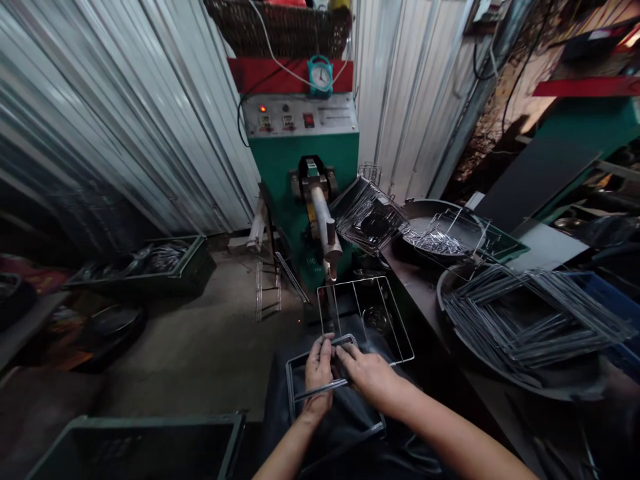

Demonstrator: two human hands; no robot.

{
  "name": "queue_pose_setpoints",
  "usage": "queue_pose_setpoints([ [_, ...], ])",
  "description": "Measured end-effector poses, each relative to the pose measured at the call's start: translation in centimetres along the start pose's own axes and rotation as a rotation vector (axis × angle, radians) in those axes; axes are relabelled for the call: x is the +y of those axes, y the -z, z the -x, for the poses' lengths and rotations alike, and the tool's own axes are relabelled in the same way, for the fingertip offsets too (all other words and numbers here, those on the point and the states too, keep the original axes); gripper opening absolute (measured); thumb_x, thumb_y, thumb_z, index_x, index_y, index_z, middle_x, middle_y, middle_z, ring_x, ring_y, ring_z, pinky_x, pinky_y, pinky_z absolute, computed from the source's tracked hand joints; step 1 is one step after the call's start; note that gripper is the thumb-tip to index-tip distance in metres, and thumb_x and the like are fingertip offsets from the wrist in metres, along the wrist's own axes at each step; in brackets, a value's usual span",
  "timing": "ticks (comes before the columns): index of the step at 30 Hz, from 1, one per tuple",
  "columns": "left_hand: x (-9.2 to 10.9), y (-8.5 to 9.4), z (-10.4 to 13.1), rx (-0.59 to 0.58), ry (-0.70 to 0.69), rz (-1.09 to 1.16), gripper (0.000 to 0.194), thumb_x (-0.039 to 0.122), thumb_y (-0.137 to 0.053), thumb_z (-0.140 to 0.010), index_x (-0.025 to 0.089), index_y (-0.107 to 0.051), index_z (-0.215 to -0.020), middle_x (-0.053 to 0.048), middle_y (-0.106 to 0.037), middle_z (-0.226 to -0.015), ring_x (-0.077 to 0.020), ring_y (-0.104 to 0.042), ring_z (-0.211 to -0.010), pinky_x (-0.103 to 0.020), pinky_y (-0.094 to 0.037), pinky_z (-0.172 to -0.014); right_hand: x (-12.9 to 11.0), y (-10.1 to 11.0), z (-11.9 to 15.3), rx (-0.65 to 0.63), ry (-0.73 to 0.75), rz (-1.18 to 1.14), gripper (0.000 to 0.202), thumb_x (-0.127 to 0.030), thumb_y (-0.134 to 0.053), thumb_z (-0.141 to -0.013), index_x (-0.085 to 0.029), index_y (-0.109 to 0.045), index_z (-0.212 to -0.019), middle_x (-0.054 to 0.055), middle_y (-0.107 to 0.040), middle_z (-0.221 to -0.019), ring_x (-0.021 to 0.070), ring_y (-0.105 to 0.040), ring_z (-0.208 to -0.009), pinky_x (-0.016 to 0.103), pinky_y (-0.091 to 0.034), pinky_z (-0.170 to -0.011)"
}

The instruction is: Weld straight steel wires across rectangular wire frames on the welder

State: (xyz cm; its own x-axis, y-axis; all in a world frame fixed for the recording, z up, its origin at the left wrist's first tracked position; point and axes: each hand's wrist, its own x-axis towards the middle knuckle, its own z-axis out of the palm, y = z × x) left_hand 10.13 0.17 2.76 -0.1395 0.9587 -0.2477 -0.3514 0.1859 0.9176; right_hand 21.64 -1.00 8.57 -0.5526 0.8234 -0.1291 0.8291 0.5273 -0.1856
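Note:
A rectangular wire frame with cross wires (353, 303) extends from my hands up to the electrode tip of a green spot-welding machine (280, 163). My left hand (319, 373) is closed on the near edge of that frame, thumb and fingers pointing up. Beside it, my right hand (373, 377) pinches the same edge with bent fingers; the exact contact is partly hidden. Below, over the dark apron on my lap, lie other rectangular wire frames (290, 393), and my left hand reaches through them. The welder's arm (323, 217) stands directly above the far edge.
To the right, a round pan (440, 293) bears stacked wire frames (530, 320). Behind it a basin (467, 220) contains short metal pieces. More frames (373, 217) hang beside the machine. Green crates (187, 267) stand left, another crate (150, 421) at lower left.

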Motion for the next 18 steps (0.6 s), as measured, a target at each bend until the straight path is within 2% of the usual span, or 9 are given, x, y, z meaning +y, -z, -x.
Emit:
queue_pose_setpoints([
  [9, 0.2, -0.6, -0.2, -0.005, 0.009, 0.018, 0.034, 0.044, -0.057, -0.069, 0.017, -0.058, -0.090, -0.004, -0.060, -0.079, -0.0143, -0.056, -0.070, -0.023, -0.045, -0.061, 0.5, -0.9, -0.3, 0.074, 0.019, 0.115, 0.044, -0.012, -0.041, -0.080, -0.009, -0.035, -0.124, 0.019, -0.052, -0.113, 0.0223, -0.063, -0.071, 0.030, -0.051, -0.052],
  [13, 0.5, -0.9, -0.3, 0.007, -0.009, -0.005, 0.035, 0.046, -0.058, -0.067, 0.017, -0.059, -0.088, -0.004, -0.061, -0.084, -0.0149, -0.057, -0.076, -0.022, -0.045, -0.065, 0.6, -0.4, -0.4, 0.074, 0.032, 0.095, 0.045, -0.011, -0.043, -0.079, -0.009, -0.036, -0.123, 0.018, -0.052, -0.113, 0.0232, -0.062, -0.078, 0.031, -0.052, -0.055],
  [18, 0.4, -1.2, -0.6, -0.011, -0.002, 0.008, 0.041, 0.050, -0.058, -0.066, 0.017, -0.059, -0.089, -0.004, -0.060, -0.076, -0.0138, -0.057, -0.066, -0.022, -0.045, -0.057, 0.7, 1.0, -0.4, 0.022, 0.022, 0.055, 0.044, -0.014, -0.044, -0.081, -0.008, -0.036, -0.124, 0.018, -0.051, -0.114, 0.0239, -0.061, -0.082, 0.033, -0.052, -0.060],
])
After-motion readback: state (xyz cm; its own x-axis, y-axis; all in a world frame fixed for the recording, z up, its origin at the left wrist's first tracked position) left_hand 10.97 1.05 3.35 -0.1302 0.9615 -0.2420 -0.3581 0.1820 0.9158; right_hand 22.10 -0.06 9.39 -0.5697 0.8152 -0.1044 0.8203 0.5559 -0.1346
